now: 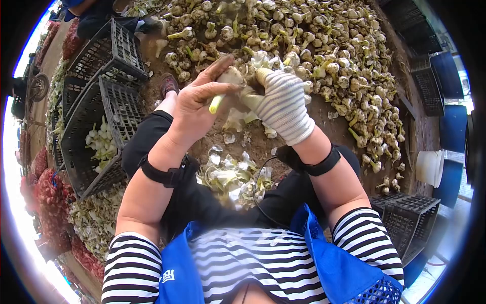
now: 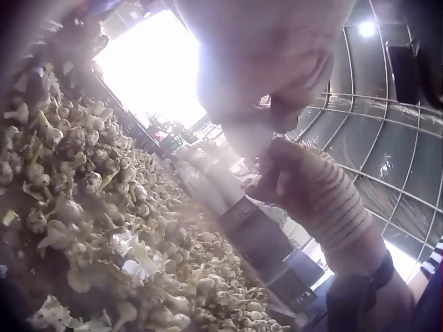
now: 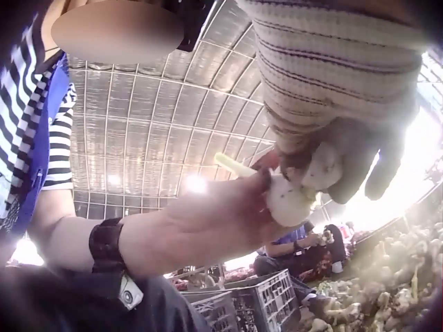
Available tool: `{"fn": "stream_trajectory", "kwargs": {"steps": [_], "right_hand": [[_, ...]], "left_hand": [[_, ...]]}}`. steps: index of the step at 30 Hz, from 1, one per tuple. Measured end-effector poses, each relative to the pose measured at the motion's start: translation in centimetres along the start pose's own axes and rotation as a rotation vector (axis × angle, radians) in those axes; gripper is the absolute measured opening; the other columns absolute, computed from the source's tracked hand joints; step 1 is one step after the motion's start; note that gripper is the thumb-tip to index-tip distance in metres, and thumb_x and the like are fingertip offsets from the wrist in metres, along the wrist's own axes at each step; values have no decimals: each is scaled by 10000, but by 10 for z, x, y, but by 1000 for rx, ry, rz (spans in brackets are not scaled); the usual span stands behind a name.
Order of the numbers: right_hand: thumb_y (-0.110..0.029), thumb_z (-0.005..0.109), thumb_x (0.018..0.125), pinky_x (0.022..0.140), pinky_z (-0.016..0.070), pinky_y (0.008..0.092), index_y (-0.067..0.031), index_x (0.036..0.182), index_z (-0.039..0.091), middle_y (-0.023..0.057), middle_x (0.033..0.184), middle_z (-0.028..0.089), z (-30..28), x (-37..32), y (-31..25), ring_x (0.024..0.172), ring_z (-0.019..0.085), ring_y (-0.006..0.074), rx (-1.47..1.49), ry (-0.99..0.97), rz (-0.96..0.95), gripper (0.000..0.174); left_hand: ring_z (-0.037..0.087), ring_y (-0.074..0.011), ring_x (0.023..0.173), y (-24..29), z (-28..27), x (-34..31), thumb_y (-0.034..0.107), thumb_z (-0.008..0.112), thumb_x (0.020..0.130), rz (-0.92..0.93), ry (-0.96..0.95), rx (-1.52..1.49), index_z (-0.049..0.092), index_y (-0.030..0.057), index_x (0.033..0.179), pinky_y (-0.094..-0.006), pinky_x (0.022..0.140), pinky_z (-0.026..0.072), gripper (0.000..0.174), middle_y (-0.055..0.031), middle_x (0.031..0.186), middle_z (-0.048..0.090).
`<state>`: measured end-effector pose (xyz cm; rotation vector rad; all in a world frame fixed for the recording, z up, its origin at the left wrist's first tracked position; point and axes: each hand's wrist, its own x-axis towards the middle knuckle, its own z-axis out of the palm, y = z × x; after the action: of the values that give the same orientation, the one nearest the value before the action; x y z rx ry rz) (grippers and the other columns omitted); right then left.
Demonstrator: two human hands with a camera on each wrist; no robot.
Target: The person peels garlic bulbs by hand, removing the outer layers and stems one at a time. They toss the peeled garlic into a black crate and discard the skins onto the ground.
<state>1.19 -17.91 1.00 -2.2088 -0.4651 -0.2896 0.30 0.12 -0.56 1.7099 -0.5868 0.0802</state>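
Gloved right grip, bare left grip, fingers curled on garlic bulb between.

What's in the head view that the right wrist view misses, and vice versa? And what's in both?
Head view only: the white bucket, the peeled garlic inside a crate, and the pale peelings between the person's legs.

Right wrist view only: the ribbed roof overhead.

Both: the bare left hand holding a garlic bulb, the gloved right hand up against it, the garlic heap, and black crates.
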Motion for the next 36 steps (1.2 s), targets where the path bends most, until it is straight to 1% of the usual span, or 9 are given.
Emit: {"fn": "stream_trajectory", "kwargs": {"steps": [6,11,16,18,22,24,28,34,36], "right_hand": [[-173,622,756,442,450,268,22,727,600,95,573,608,-3,16,34,485,537,81,454,179,419,198],[-152,645,759,522,474,274,-8,779,614,102,680,641,-2,3,9,566,589,121,584,113,40,148],[-143,642,756,525,456,340,-30,868,621,131,665,613,-3,2,7,574,597,213,66,99,-149,161],[-131,615,797,531,467,321,5,882,611,106,716,640,-1,15,29,589,597,172,611,165,470,161],[-109,598,815,561,492,275,29,897,604,103,763,651,-7,8,13,615,594,136,685,159,181,161],[-180,661,727,552,477,328,-38,846,611,155,717,617,-15,-4,-1,612,606,254,92,29,-148,192],[-170,647,681,530,466,352,-47,672,558,152,605,570,-4,-7,6,560,569,310,-158,25,-235,152],[-109,616,730,507,475,271,8,691,600,106,624,623,-16,16,33,528,562,114,149,323,228,125],[-154,598,808,521,480,270,5,863,610,59,697,630,-23,17,42,584,577,124,663,261,573,169]], "left_hand": [[446,-224,1181,3,1,-4,-129,544,767,-162,78,-706,657,10,945,-323,957,397,253,-132,1304,441],[438,-216,1191,3,0,-2,-116,562,762,-151,96,-550,663,21,941,-316,962,382,247,-134,1296,451],[383,-223,1242,-4,-1,-4,-88,599,752,-34,-33,-363,671,48,941,-328,1019,302,244,-150,1302,443],[378,-223,1246,-1,2,-3,-85,601,752,-14,-31,-464,670,48,944,-325,1018,302,244,-153,1304,440],[382,-227,1245,0,1,-3,-83,607,744,-50,34,-408,674,52,943,-318,1019,296,250,-155,1307,437],[386,-229,1241,2,1,0,-82,607,744,-61,27,-357,677,53,938,-315,1019,295,246,-152,1307,438],[402,-223,1228,-9,0,1,-76,609,747,7,-89,-134,684,52,930,-300,1002,319,235,-147,1311,434],[406,-254,1223,-1,4,-4,-88,593,757,-45,-27,-530,681,46,879,-348,984,362,202,-158,1323,413],[449,-258,1183,2,1,-5,-85,589,762,-108,31,-730,681,47,882,-350,967,392,201,-157,1328,404]]}}
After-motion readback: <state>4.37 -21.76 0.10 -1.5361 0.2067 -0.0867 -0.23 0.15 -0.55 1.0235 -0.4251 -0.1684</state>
